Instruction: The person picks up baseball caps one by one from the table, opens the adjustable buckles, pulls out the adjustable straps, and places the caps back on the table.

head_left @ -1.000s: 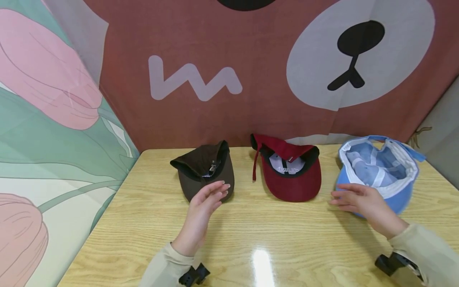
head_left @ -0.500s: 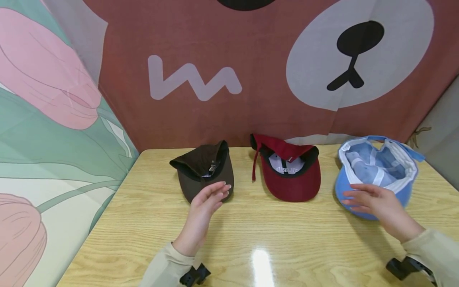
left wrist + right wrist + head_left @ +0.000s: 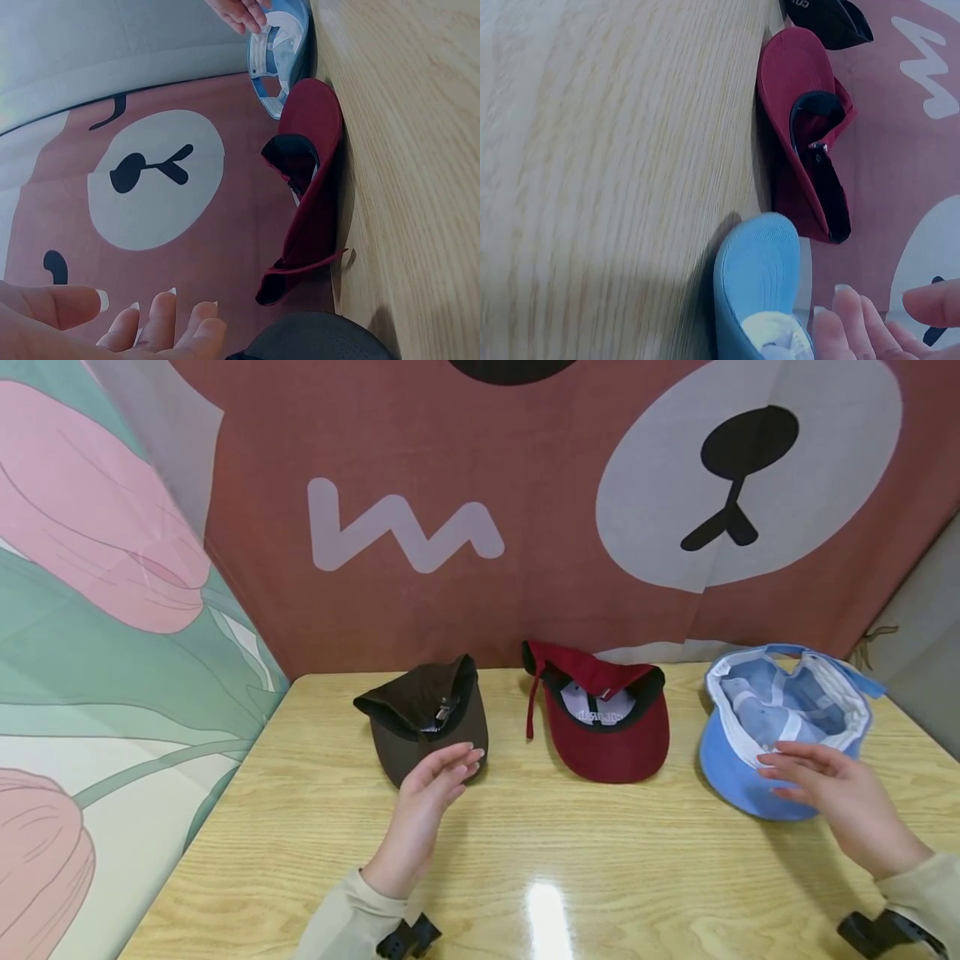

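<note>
Three baseball caps lie upturned in a row along the back of the table. On the left is a dark brown cap (image 3: 420,702), with my left hand (image 3: 427,806) held just in front of its brim, fingers extended and nothing in them. A dark red cap (image 3: 615,743) sits in the middle, its strap hanging down on the left side. At the right rests a light blue cap (image 3: 742,781), white inside. My right hand (image 3: 847,797) overlaps its brim in the head view, fingers loosely extended and holding nothing. In the right wrist view, fingertips (image 3: 847,300) show beside the blue cap.
The caps rest on a light wood table (image 3: 570,852). Directly behind it hangs a brown cloth (image 3: 420,618) with a bear face, and a flower-printed cloth (image 3: 142,693) covers the left side. A grey surface (image 3: 922,635) borders the right edge.
My right hand has moved right, from the left side of the blue cap to over its brim's right part. My left hand and the caps stay in place.
</note>
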Motion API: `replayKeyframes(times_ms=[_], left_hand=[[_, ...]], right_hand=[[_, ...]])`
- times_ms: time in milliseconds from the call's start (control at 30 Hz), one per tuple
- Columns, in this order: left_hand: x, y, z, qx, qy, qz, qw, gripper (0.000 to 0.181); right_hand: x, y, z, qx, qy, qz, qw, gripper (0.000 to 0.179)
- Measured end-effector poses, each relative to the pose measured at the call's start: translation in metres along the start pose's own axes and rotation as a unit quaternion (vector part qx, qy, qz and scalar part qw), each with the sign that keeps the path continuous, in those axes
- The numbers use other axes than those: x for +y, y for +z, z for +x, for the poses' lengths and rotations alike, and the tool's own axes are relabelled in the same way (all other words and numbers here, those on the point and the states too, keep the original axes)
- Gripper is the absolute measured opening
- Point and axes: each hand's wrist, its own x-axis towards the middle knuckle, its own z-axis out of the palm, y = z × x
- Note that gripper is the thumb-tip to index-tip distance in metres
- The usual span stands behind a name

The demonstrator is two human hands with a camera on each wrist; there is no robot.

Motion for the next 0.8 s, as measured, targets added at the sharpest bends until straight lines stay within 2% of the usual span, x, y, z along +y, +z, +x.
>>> replayKeyframes(times_ms=[100, 200, 400, 500, 533, 600, 800], left_hand=[[0.0, 0.0, 0.0, -0.001, 0.0, 0.0, 1.0, 0.037], [0.0, 0.0, 0.001, -0.003, 0.001, 0.0, 1.0, 0.037], [0.001, 0.0, 0.001, -0.003, -0.003, 0.001, 1.0, 0.037], [0.001, 0.0, 0.002, -0.003, -0.007, 0.004, 1.0, 0.037], [0.0, 0.0, 0.002, -0.003, -0.009, 0.004, 0.9999, 0.036], [0.0, -0.001, 0.002, -0.003, -0.011, 0.005, 0.9999, 0.036], [-0.001, -0.001, 0.001, -0.001, -0.009, 0.006, 0.9999, 0.036]], right_hand=[[0.019, -0.016, 0.007, 0.043, 0.007, -0.025, 0.9987, 0.021], [0.032, -0.028, 0.01, 0.083, -0.005, -0.008, 0.9965, 0.028], [0.031, -0.032, 0.008, 0.142, -0.031, -0.012, 0.9893, 0.026], [0.025, -0.031, 0.005, 0.167, -0.031, -0.055, 0.9839, 0.024], [0.029, -0.034, 0.005, 0.174, -0.041, -0.063, 0.9819, 0.023], [0.033, -0.039, 0.005, 0.188, -0.036, -0.098, 0.9767, 0.025], [0.058, -0.058, 0.01, 0.219, 0.01, -0.202, 0.9546, 0.05]])
